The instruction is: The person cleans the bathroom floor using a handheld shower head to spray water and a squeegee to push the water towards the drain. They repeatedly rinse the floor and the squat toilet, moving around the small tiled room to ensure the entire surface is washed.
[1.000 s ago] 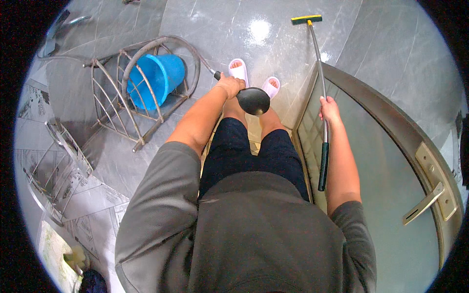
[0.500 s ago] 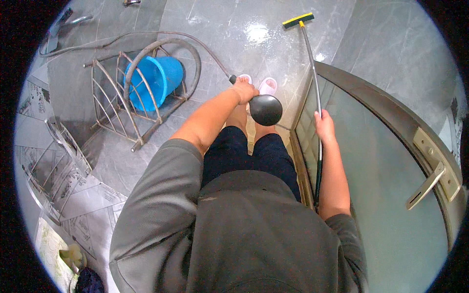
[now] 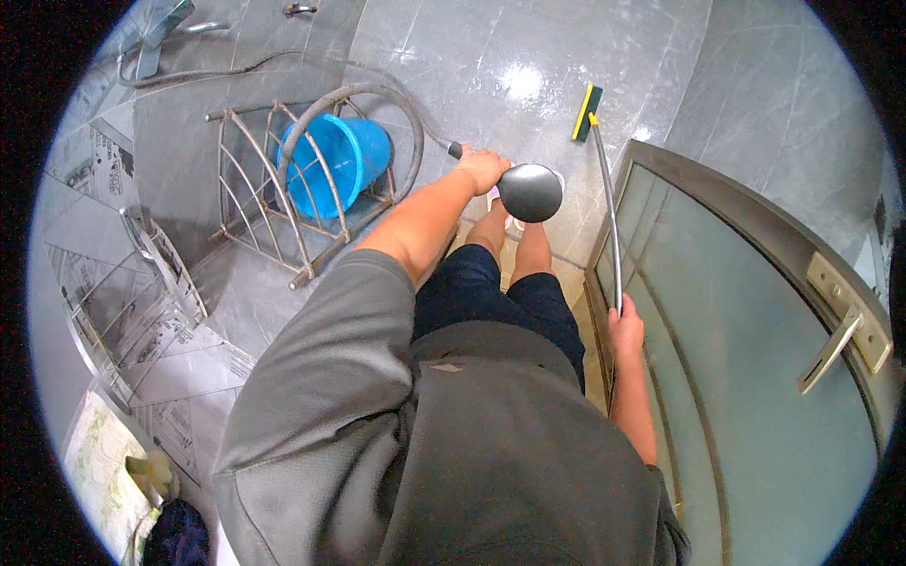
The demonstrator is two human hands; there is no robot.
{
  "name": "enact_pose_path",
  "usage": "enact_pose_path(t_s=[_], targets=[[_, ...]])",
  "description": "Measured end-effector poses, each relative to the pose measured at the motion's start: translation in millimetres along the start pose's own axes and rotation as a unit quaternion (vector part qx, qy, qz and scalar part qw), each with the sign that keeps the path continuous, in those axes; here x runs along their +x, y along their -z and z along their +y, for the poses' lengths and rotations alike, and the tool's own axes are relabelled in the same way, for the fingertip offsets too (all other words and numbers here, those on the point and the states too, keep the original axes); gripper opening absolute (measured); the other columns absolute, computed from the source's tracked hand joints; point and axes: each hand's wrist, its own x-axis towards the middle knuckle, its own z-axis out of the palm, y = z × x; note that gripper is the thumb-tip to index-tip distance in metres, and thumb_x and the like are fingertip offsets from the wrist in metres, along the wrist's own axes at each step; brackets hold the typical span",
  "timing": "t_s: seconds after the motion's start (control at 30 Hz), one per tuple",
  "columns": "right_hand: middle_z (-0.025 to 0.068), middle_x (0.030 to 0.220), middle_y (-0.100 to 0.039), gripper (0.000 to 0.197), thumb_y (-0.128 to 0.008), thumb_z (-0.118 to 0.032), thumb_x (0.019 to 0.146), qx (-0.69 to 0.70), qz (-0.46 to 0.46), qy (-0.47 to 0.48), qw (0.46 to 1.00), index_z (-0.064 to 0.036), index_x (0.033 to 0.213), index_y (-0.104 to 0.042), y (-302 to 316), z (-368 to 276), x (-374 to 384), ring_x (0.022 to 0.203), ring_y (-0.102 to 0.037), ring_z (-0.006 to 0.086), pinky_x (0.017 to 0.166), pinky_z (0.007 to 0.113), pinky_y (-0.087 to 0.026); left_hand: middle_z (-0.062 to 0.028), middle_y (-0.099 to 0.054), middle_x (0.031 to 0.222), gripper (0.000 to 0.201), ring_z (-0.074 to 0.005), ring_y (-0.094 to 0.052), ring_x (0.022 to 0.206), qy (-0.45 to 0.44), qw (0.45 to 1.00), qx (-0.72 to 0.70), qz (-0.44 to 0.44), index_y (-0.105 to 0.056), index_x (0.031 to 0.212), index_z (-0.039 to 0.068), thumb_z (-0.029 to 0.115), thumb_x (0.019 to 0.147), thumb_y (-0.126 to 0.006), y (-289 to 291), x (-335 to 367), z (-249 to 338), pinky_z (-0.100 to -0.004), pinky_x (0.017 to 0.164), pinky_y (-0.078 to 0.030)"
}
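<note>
My left hand (image 3: pixel 485 170) is closed round the handle of a hand shower (image 3: pixel 530 193), whose round dark head reaches out to the right in front of my legs. A grey hose (image 3: pixel 429 127) runs from its handle toward the wall at the far left. With my right hand (image 3: pixel 625 330) I grip the long metal pole of a floor brush (image 3: pixel 607 189) beside the glass door. The brush head (image 3: pixel 586 113), yellow and dark green, rests on the wet tiled floor, turned nearly lengthwise away from me.
To the left a blue bucket (image 3: pixel 354 160) lies tilted inside a metal rack (image 3: pixel 247 209). A frosted glass door (image 3: pixel 755 377) with a lever handle (image 3: pixel 830 351) stands close on my right. Wet grey tiles (image 3: pixel 453 57) shine ahead. Cloths (image 3: pixel 104 472) are at the lower left.
The brush head has come nearer and turned from crosswise to nearly lengthwise, as my right hand drew the pole back. My left hand and the hand shower moved slightly right and forward.
</note>
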Motion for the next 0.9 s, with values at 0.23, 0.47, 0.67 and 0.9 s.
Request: enact_pose_path(t_s=[0.23, 0.47, 0.67, 0.9], targets=[[0.0191, 0.089, -0.059, 0.051, -0.056, -0.016, 0.074, -0.105, -0.003, -0.035, 0.994, -0.0143, 0.122, -0.040, -13, 13, -42, 0.075, -0.057, 0.0362, 0.068, 0.046, -0.045, -0.0103, -0.055, 0.103, 0.025, -0.0291, -0.052, 0.100, 0.036, 0.995, -0.086, 0.021, -0.047, 0.104, 0.015, 0.013, 0.080, -0.042, -11, -24, 6, -0.0590, 0.081, -0.034], [0.0192, 0.088, -0.060, 0.045, -0.059, -0.016, 0.074, 0.005, -0.046, 0.000, 0.999, -0.0095, 0.117, -0.047, 8, 17, -31, 0.076, -0.058, 0.0350, 0.068, 0.039, -0.047, -0.0101, -0.056, 0.103, 0.022, -0.0272, -0.052, 0.100, 0.193, 0.979, -0.064, -0.023, -0.050, 0.102, 0.013, 0.015, 0.083, -0.038, -53, -46, -49, -0.0615, 0.082, -0.031], [0.0205, 0.097, -0.057, 0.037, -0.055, -0.018, 0.080, 0.132, -0.145, 0.022, 0.980, -0.0066, 0.114, -0.049, 2, -7, 7, 0.090, -0.056, 0.0315, 0.077, 0.034, -0.044, -0.0089, -0.057, 0.099, 0.020, -0.0244, -0.055, 0.095, 0.092, 0.989, 0.112, 0.009, -0.054, 0.098, 0.011, 0.014, 0.083, -0.041, -27, -46, -63, -0.0649, 0.086, -0.025], [0.0188, 0.093, -0.059, 0.038, -0.054, -0.021, 0.080, 0.011, -0.171, 0.126, 0.977, -0.0104, 0.116, -0.047, -6, -37, 36, 0.086, -0.056, 0.0361, 0.075, 0.040, -0.044, -0.0054, -0.057, 0.100, 0.026, -0.0227, -0.052, 0.097, -0.007, 0.958, 0.278, -0.064, -0.058, 0.102, 0.014, 0.024, 0.083, -0.042, -6, -19, -45, -0.0647, 0.093, -0.017]])
